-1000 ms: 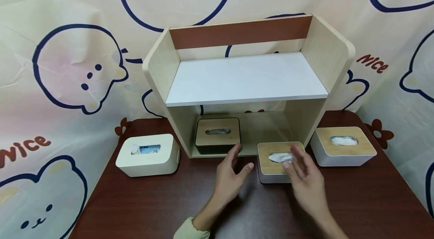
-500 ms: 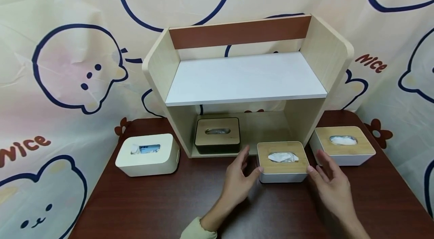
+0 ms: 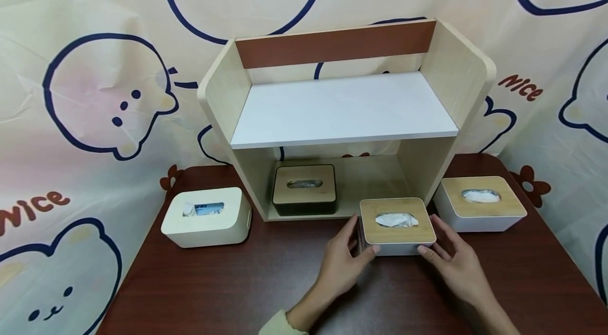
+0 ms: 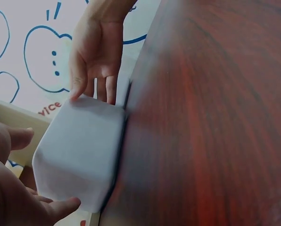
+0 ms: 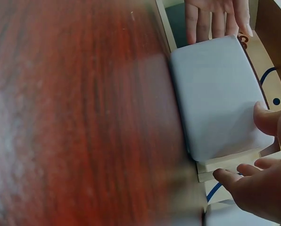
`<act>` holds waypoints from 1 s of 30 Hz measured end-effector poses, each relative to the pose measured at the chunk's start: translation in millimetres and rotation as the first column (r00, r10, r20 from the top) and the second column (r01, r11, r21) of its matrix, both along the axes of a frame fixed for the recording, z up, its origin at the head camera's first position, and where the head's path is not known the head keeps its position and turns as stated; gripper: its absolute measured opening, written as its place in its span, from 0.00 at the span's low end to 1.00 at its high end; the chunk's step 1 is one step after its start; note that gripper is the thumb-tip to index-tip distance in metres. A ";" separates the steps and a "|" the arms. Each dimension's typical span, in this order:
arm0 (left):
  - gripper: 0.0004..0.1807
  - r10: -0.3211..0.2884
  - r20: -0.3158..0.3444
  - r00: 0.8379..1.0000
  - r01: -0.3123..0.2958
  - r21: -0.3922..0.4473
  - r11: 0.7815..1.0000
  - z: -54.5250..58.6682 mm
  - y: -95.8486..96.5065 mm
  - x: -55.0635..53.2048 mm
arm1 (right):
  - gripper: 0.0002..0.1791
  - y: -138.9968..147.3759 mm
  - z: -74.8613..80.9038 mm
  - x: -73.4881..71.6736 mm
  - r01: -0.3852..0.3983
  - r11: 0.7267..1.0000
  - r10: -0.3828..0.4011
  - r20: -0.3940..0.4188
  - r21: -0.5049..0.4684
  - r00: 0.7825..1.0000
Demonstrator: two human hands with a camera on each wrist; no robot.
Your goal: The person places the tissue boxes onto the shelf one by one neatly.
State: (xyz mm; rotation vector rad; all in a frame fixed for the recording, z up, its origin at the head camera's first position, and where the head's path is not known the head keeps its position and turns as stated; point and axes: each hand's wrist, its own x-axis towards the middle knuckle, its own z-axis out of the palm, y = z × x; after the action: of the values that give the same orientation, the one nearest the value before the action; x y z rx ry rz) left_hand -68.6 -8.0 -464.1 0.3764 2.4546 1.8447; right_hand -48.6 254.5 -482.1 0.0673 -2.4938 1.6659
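Observation:
A tissue box point(image 3: 398, 236) with a pale wood lid and white walls sits on the table in front of the shelf's lower right opening. White tissue shows in its oval slot. At the box's left end is my left hand point(image 3: 338, 266), thumb near the front corner and fingers reaching along the side. My right hand point(image 3: 458, 269) flanks the other end. In the right wrist view, the right thumb lies against the white front wall point(image 5: 216, 94), while its fingers point(image 5: 232, 181) extend just past the end. Neither hand's fingers are curled round the box.
A two-tier shelf unit point(image 3: 347, 108) stands behind, with a dark tissue box point(image 3: 305, 192) inside its lower left. A cream tissue box point(image 3: 206, 224) is on the table point(image 3: 214, 282) to the left; another wood-lidded box point(image 3: 481, 208) stands close by my right hand.
Both hands have shifted right; the right hand has left the box's top for its right end, and the left hand has closed in on the left end. The box stays put.

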 end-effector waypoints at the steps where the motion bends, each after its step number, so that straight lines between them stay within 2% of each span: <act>1: 0.45 -0.003 0.003 1.000 0.003 -0.002 1.000 -0.5 0.7 0.4 | 0.46 0.1 -1.0 -0.1 -0.001 1.000 0.001 -0.001 0.010 1.000; 10: 0.43 -0.021 0.031 0.999 0.020 0.027 0.999 -6.2 3.3 1.3 | 0.46 -2.5 -2.8 -0.6 0.012 0.994 -0.021 0.082 0.105 0.996; 20: 0.39 -0.012 0.060 0.998 0.009 0.059 0.998 -4.3 5.7 1.9 | 0.43 -5.9 -5.8 0.3 0.032 0.997 -0.034 0.030 0.072 0.999; 25: 0.37 0.003 0.046 0.999 -0.006 0.075 0.997 -5.5 6.8 1.7 | 0.42 -7.3 -6.0 0.3 0.035 0.999 -0.036 0.026 0.031 0.999; 30: 0.36 0.015 0.035 0.999 -0.018 0.063 0.998 -6.0 7.1 1.9 | 0.42 -7.8 -5.6 0.4 0.042 0.999 -0.043 0.022 0.034 0.999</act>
State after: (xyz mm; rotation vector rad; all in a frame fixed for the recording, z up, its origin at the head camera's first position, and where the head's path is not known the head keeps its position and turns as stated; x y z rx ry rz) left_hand -66.7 -1.0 -470.1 0.3253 2.3889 1.9227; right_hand -48.2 246.7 -487.8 -0.0011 -2.5221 1.6180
